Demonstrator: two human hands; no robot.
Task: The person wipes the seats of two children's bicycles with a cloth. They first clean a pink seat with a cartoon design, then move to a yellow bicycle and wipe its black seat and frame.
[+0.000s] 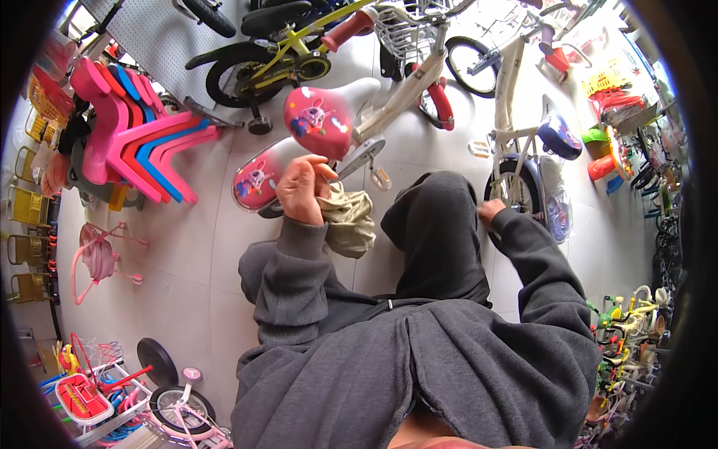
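My left hand (pixel 302 191) has its fingers curled, with a crumpled khaki cloth (pixel 348 222) hanging from them. Just beyond it is a pink and white child's bicycle saddle (pixel 318 120) with a cartoon print. Below that saddle sits a matching pink rear seat (pixel 258 179), close to the left hand. The bicycle's crank (pixel 363 156) and pedal lie to the right of the cloth. My right hand (pixel 491 212) is beside my bent knee, near the rear wheel (pixel 514 187) of a bicycle with a dark blue saddle (pixel 559 135). Its fingers are mostly hidden.
Stacked pink, red and blue plastic pieces (pixel 134 135) stand at the left. A yellow child's bicycle (pixel 299 60) is ahead. A pink toy stroller (pixel 97 254) stands on the tiled floor (pixel 187 254). Small ride-on toys (pixel 624 322) crowd the right, and a pink-framed wheel (pixel 179 410) is lower left.
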